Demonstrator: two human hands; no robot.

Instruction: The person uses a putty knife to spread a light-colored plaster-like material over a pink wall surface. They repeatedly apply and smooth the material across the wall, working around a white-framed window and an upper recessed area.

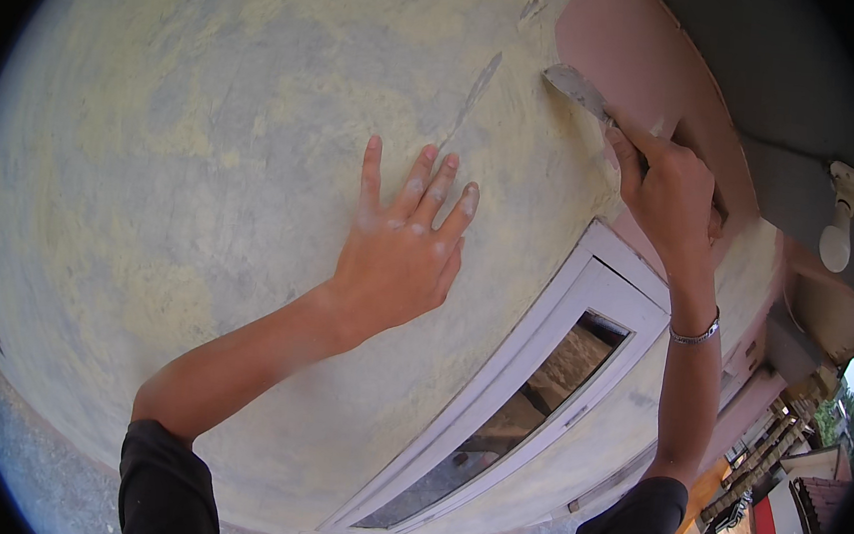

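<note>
My left hand (pixel 399 235) lies flat against the patchy yellow and grey wall (pixel 245 152), fingers spread, with white smears on the knuckles and fingers. Just above its fingertips a narrow grey streak of filler (pixel 476 95) runs up the wall. Farther right and higher, my right hand (pixel 666 185) is closed round the handle of a putty knife (pixel 578 88). The knife's smeared metal blade points up and left, close to where the yellow wall meets a pink painted part (pixel 620 41). Whether the blade touches the wall I cannot tell.
A white-framed window (pixel 506 414) with dark glass sits in the wall below my right hand. A light bulb (pixel 835 244) in a holder hangs at the right under a dark overhang. Roofs and trees (pixel 851 421) show at the far right.
</note>
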